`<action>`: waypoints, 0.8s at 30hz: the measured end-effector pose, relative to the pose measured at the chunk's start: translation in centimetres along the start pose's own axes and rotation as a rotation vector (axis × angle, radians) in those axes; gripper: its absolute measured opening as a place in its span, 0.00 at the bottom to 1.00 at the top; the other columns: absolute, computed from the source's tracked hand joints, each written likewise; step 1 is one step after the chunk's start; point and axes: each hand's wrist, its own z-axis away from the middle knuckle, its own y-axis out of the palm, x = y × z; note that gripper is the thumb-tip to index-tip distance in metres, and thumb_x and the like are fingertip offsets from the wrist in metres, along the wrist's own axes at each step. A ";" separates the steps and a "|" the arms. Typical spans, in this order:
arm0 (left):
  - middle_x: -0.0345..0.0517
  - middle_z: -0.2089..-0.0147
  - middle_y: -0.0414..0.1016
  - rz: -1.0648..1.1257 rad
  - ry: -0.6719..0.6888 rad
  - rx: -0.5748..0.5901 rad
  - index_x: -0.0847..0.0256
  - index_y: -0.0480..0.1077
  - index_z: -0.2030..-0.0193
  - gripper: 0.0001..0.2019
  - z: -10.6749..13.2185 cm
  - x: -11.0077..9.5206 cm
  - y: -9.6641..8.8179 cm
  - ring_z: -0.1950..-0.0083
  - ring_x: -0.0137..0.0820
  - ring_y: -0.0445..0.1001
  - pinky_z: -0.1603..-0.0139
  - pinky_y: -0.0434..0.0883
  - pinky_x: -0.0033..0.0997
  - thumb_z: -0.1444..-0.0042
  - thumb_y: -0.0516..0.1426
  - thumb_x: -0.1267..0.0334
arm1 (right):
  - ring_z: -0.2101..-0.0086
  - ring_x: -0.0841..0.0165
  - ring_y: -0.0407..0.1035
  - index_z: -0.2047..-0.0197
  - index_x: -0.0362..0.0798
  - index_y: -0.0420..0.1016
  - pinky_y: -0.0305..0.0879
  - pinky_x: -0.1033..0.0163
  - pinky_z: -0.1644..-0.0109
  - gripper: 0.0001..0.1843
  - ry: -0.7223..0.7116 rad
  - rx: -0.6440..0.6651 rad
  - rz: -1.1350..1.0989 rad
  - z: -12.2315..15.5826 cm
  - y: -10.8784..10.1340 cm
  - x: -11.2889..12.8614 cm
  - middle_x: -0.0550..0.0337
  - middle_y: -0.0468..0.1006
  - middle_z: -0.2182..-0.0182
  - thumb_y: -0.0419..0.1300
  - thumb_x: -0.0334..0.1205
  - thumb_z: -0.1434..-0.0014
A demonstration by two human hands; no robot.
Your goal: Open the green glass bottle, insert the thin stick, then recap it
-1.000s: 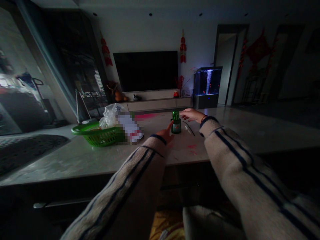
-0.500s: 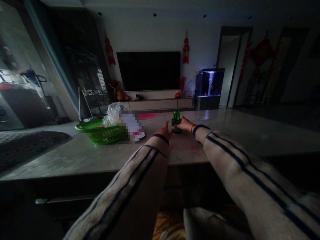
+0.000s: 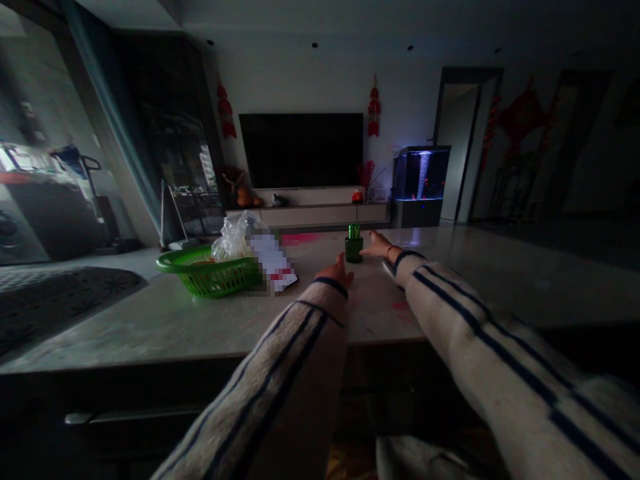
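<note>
Dim room, green bottle upright on worktop, right hand spread just beside it, left hand loosely curled nearby, empty, green basket at left

We see the scene from a single camera worn on the head, looking forward and slightly down along both outstretched sleeves to the countertop. Our left hand and right hand sit near the frame's centre, fairly far off at arm's length. Beyond the counter we face a television on the far wall; the dim light perhaps hides nearer detail, and no second view overlaps
</note>
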 end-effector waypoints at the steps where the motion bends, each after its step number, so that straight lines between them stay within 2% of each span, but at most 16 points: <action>1: 0.52 0.49 0.70 -0.001 0.008 0.010 0.59 0.40 0.35 0.32 -0.1 0.1 0.0 0.51 0.37 0.71 0.55 0.66 0.34 0.45 0.47 0.54 | 0.48 0.59 0.61 0.45 0.40 0.58 0.60 0.59 0.47 0.46 0.019 0.009 0.043 0.3 -0.5 0.0 0.43 0.65 0.48 0.69 0.42 0.67; 3: 0.53 0.48 0.70 0.001 0.021 0.031 0.59 0.41 0.36 0.32 -0.3 0.3 0.1 0.50 0.38 0.70 0.55 0.66 0.35 0.45 0.46 0.53 | 0.52 0.57 0.65 0.50 0.38 0.64 0.63 0.59 0.51 0.38 0.090 0.121 0.115 1.0 -1.9 -0.1 0.43 0.69 0.53 0.68 0.43 0.65; 5: 0.54 0.48 0.70 0.000 0.030 0.037 0.59 0.41 0.36 0.31 -0.4 0.4 0.3 0.50 0.39 0.70 0.55 0.66 0.35 0.45 0.46 0.53 | 0.58 0.56 0.69 0.61 0.38 0.71 0.66 0.58 0.57 0.28 0.217 0.351 0.193 1.8 -3.5 -0.3 0.44 0.74 0.62 0.68 0.45 0.64; 7: 0.55 0.49 0.70 0.001 0.044 0.045 0.61 0.41 0.36 0.31 -0.5 0.6 0.5 0.50 0.39 0.70 0.55 0.66 0.36 0.45 0.46 0.54 | 0.64 0.58 0.71 0.68 0.39 0.73 0.67 0.58 0.63 0.23 0.329 0.525 0.250 2.6 -5.0 -0.8 0.48 0.76 0.69 0.69 0.46 0.66; 9: 0.56 0.49 0.70 -0.001 0.055 0.045 0.62 0.42 0.36 0.31 -0.6 0.6 0.6 0.50 0.39 0.70 0.55 0.66 0.36 0.45 0.46 0.54 | 0.68 0.61 0.72 0.71 0.40 0.73 0.67 0.59 0.65 0.21 0.357 0.625 0.235 3.3 -6.1 -1.5 0.52 0.76 0.74 0.69 0.45 0.66; 11: 0.56 0.49 0.70 -0.007 0.054 0.040 0.62 0.43 0.36 0.31 -0.7 0.6 0.8 0.50 0.40 0.70 0.55 0.66 0.37 0.45 0.46 0.53 | 0.71 0.64 0.72 0.72 0.41 0.72 0.68 0.61 0.66 0.19 0.366 0.668 0.141 3.8 -6.5 -2.2 0.56 0.75 0.76 0.69 0.43 0.66; 14: 0.57 0.49 0.70 -0.013 0.050 0.036 0.62 0.46 0.37 0.30 -0.7 0.6 0.9 0.51 0.41 0.70 0.55 0.66 0.38 0.45 0.46 0.53 | 0.73 0.69 0.71 0.74 0.41 0.72 0.68 0.65 0.67 0.15 0.388 0.661 -0.043 4.3 -6.1 -2.9 0.58 0.75 0.79 0.68 0.40 0.64; 17: 0.56 0.48 0.69 -0.010 0.077 0.042 0.61 0.51 0.39 0.27 -0.9 0.5 1.1 0.50 0.40 0.69 0.54 0.66 0.37 0.45 0.47 0.55 | 0.75 0.72 0.70 0.76 0.40 0.72 0.68 0.67 0.69 0.12 0.402 0.583 -0.122 4.3 -5.0 -3.3 0.59 0.74 0.81 0.68 0.37 0.62; 21: 0.52 0.49 0.70 -0.005 0.101 0.051 0.58 0.57 0.42 0.24 -1.1 0.6 1.3 0.49 0.39 0.69 0.53 0.65 0.37 0.45 0.47 0.55 | 0.76 0.72 0.70 0.77 0.40 0.72 0.68 0.68 0.71 0.11 0.394 0.374 -0.063 3.7 -3.3 -3.3 0.58 0.75 0.80 0.67 0.37 0.62; 24: 0.51 0.49 0.71 0.000 0.104 0.055 0.58 0.60 0.44 0.22 -1.3 0.6 1.5 0.49 0.38 0.69 0.52 0.65 0.36 0.45 0.47 0.55 | 0.71 0.69 0.72 0.74 0.41 0.75 0.67 0.68 0.68 0.10 0.317 0.188 0.123 3.1 -2.0 -3.0 0.53 0.77 0.75 0.66 0.38 0.60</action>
